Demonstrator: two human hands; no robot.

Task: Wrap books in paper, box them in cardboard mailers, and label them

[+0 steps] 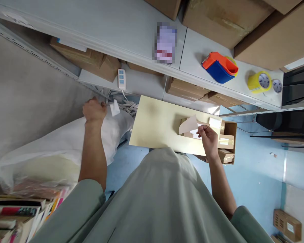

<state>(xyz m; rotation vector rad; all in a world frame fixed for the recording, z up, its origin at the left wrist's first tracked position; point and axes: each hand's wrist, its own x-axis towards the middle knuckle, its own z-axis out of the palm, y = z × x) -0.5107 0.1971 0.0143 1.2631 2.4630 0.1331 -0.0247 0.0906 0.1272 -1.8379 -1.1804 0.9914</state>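
Note:
My right hand pinches the edge of a thin paper sheet, seemingly a label, whose far corner curls up. Beneath it a small brown cardboard box lies on the pale yellow board, partly covered by the sheet and a white patch. At the board's right end is a white label. Out to the left, my left hand is over a white plastic sack, back of the hand up, fingers mostly hidden. A scrap of white paper is just right of it, apparently apart from the fingers.
Paper strips are heaped behind the sack. An open carton with small boxes stands right of the board. On the shelf are an orange-and-blue tape dispenser, yellow tape rolls and large cartons. A power strip sits lower.

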